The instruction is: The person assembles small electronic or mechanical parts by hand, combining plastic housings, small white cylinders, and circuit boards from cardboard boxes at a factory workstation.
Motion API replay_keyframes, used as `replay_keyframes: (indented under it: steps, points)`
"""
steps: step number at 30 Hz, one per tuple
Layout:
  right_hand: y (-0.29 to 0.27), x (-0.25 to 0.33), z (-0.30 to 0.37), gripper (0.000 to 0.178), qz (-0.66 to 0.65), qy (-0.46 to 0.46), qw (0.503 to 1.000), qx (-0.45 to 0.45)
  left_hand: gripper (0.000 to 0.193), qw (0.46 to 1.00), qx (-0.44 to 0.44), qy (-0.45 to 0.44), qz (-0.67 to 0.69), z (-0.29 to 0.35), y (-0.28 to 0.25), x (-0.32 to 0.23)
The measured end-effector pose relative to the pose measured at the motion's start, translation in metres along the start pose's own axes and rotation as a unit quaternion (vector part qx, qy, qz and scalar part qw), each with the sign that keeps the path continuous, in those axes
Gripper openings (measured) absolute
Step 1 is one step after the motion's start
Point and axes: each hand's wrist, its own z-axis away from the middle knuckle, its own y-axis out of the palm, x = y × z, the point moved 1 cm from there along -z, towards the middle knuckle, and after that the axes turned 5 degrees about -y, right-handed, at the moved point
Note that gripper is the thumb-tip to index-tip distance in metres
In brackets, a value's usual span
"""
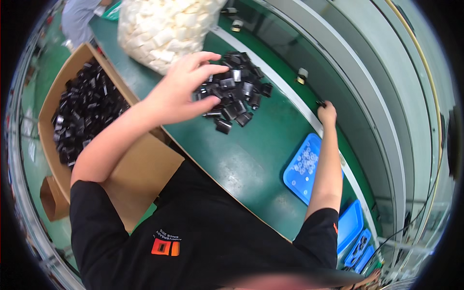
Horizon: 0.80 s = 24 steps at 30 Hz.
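My left hand (186,89) is at the near left side of a loose pile of small black plastic caps (237,89) on the green tabletop. Its fingers are spread and curved, with nothing visibly gripped; whether the fingertips touch the pile I cannot tell. My right hand (327,114) reaches out past the pale rail to the green conveyor belt. Pinched in its fingertips is a small black piece (321,103), apparently a black plastic cap, mostly hidden by the fingers. Beyond it on the belt sits a black-and-cream part (302,76).
A cardboard box (126,87) full of black caps stands at my left. Behind the pile is a clear bag of cream-coloured pieces (164,34). A blue tray (296,181) with small translucent rings lies under my right forearm, with more blue trays (350,224) nearer. Another person's sleeve (77,21) shows far left.
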Motion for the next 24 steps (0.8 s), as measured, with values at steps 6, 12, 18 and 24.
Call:
replay_keyframes:
  steps: [6, 12, 18, 24]
  points:
    - [-0.006, 0.044, -0.013, 0.047, 0.121, 0.061, 0.986, -0.097, 0.027, 0.96, -0.162, -0.229, 0.023, 0.103, -0.073, 0.088]
    - [0.087, 0.06, -0.095, 0.055, -0.202, -0.19, 0.961, -0.019, 0.031, 0.921, -0.106, -0.35, -0.131, 0.228, -0.077, 0.208]
    - [0.078, 0.102, -0.054, 0.033, -0.044, -0.118, 0.989, -0.084, 0.05, 0.9, 0.085, -0.405, -0.138, 0.262, -0.062, 0.198]
    - [0.051, 0.085, -0.046, 0.029, -0.142, -0.099, 0.982, -0.076, 0.053, 0.932, 0.143, -0.324, -0.082, 0.223, -0.021, 0.196]
